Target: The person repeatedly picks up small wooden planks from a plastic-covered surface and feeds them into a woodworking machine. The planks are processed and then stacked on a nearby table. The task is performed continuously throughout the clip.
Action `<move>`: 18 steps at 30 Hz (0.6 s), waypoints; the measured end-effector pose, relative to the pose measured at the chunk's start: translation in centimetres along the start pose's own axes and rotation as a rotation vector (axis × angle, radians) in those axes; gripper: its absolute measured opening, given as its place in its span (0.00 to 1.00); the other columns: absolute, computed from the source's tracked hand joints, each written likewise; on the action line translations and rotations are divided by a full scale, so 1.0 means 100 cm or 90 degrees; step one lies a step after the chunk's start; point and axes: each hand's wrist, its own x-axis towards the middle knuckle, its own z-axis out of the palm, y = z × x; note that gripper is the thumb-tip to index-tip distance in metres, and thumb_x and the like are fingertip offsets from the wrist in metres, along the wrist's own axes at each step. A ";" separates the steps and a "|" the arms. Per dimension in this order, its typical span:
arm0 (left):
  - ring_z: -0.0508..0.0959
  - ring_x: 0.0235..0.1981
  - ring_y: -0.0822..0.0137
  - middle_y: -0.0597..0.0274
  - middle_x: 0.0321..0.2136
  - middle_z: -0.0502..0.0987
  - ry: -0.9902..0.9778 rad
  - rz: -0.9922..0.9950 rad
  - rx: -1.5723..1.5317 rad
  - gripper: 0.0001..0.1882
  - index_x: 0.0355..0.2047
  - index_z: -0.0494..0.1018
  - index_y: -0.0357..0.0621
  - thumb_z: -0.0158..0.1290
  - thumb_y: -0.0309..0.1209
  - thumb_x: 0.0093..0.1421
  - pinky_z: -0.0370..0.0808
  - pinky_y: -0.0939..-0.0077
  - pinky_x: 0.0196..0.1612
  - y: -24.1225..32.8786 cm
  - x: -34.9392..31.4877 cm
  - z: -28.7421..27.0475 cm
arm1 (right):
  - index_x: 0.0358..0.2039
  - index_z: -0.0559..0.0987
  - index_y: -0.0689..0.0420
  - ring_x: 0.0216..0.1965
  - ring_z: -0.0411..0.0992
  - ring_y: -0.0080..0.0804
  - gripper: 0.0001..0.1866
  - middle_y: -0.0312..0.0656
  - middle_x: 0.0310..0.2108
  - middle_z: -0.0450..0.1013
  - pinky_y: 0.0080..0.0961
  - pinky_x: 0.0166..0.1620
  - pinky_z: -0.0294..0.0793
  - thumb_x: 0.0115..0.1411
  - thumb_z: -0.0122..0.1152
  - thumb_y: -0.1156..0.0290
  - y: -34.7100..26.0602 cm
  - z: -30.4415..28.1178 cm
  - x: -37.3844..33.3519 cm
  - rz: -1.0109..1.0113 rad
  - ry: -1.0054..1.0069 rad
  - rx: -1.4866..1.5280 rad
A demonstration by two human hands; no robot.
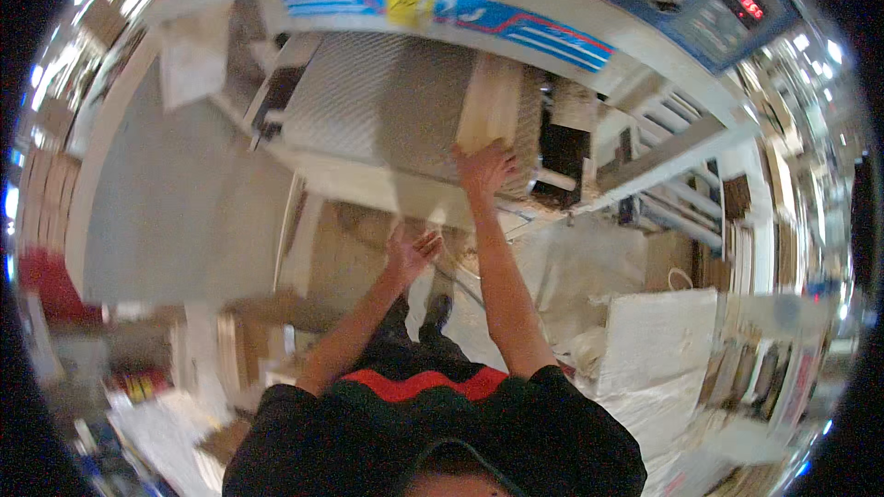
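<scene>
A pale wooden board [491, 99] lies lengthwise on the textured grey belt [345, 97] of a machine, toward the belt's right side. My right hand [485, 167] is closed on the board's near end, thumb to the left and fingers to the right. Lower and to the left, in front of the machine's front edge, my left hand [412, 253] holds nothing. Its fingers are apart and partly blurred.
Over the belt runs a light machine frame with a blue label strip [543, 37] and a lit red display [741, 2]. A flat grey panel [175, 184] stands left of the belt. White slatted rails [677, 207] are at the right, and a pale sheet-covered stack [656, 340] sits lower right.
</scene>
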 end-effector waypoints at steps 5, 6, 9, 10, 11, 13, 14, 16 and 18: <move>0.71 0.48 0.56 0.52 0.44 0.71 0.132 0.182 -0.053 0.30 0.49 0.64 0.41 0.45 0.56 0.61 0.70 0.56 0.52 0.060 -0.103 -0.191 | 0.58 0.64 0.62 0.58 0.57 0.61 0.45 0.61 0.57 0.59 0.59 0.58 0.51 0.47 0.66 0.46 -0.024 0.005 -0.038 -0.156 0.229 0.016; 0.71 0.48 0.56 0.54 0.45 0.71 0.171 0.212 -0.071 0.31 0.51 0.63 0.42 0.45 0.55 0.61 0.70 0.56 0.52 0.071 -0.129 -0.217 | 0.56 0.65 0.62 0.57 0.58 0.59 0.41 0.59 0.56 0.61 0.58 0.58 0.53 0.48 0.66 0.48 -0.027 0.020 -0.059 -0.258 0.225 0.050; 0.71 0.48 0.57 0.58 0.48 0.70 0.318 0.330 -0.164 0.33 0.58 0.60 0.46 0.45 0.55 0.61 0.69 0.57 0.52 0.081 -0.218 -0.294 | 0.51 0.70 0.61 0.54 0.63 0.53 0.30 0.55 0.51 0.67 0.51 0.56 0.58 0.52 0.65 0.56 -0.042 0.047 -0.149 -0.537 0.084 0.190; 0.71 0.48 0.57 0.58 0.48 0.70 0.349 0.370 -0.205 0.34 0.60 0.58 0.46 0.45 0.54 0.61 0.69 0.58 0.51 0.081 -0.242 -0.283 | 0.48 0.73 0.60 0.51 0.65 0.51 0.26 0.54 0.48 0.70 0.47 0.55 0.62 0.53 0.64 0.58 -0.042 0.050 -0.181 -0.590 -0.021 0.220; 0.71 0.48 0.58 0.57 0.48 0.69 0.376 0.402 -0.243 0.35 0.62 0.57 0.47 0.45 0.53 0.61 0.69 0.58 0.51 0.081 -0.259 -0.259 | 0.45 0.74 0.60 0.48 0.68 0.49 0.24 0.53 0.44 0.72 0.43 0.52 0.66 0.53 0.64 0.57 -0.038 0.058 -0.214 -0.600 -0.114 0.201; 0.72 0.45 0.58 0.58 0.44 0.71 0.373 0.471 -0.287 0.33 0.60 0.59 0.47 0.46 0.53 0.61 0.70 0.58 0.49 0.070 -0.283 -0.279 | 0.42 0.76 0.61 0.41 0.73 0.46 0.23 0.50 0.38 0.75 0.37 0.46 0.71 0.54 0.64 0.56 -0.037 0.077 -0.290 -0.664 -0.357 0.267; 0.73 0.43 0.58 0.59 0.42 0.72 0.365 0.499 -0.301 0.32 0.59 0.60 0.47 0.46 0.53 0.61 0.70 0.59 0.48 0.068 -0.292 -0.294 | 0.42 0.76 0.62 0.38 0.74 0.44 0.23 0.48 0.35 0.76 0.35 0.42 0.73 0.54 0.64 0.56 -0.040 0.083 -0.322 -0.701 -0.507 0.347; 0.74 0.42 0.55 0.58 0.43 0.72 0.308 0.540 -0.397 0.31 0.57 0.62 0.46 0.47 0.53 0.60 0.71 0.58 0.46 0.064 -0.302 -0.312 | 0.44 0.76 0.62 0.34 0.75 0.41 0.25 0.47 0.33 0.77 0.34 0.41 0.74 0.53 0.66 0.56 -0.051 0.091 -0.367 -0.733 -0.799 0.164; 0.75 0.39 0.55 0.59 0.40 0.73 0.314 0.549 -0.429 0.29 0.53 0.64 0.46 0.49 0.53 0.60 0.72 0.60 0.44 0.081 -0.318 -0.306 | 0.45 0.76 0.62 0.34 0.75 0.39 0.26 0.47 0.33 0.76 0.33 0.41 0.74 0.52 0.67 0.56 -0.085 0.099 -0.397 -0.843 -0.928 0.072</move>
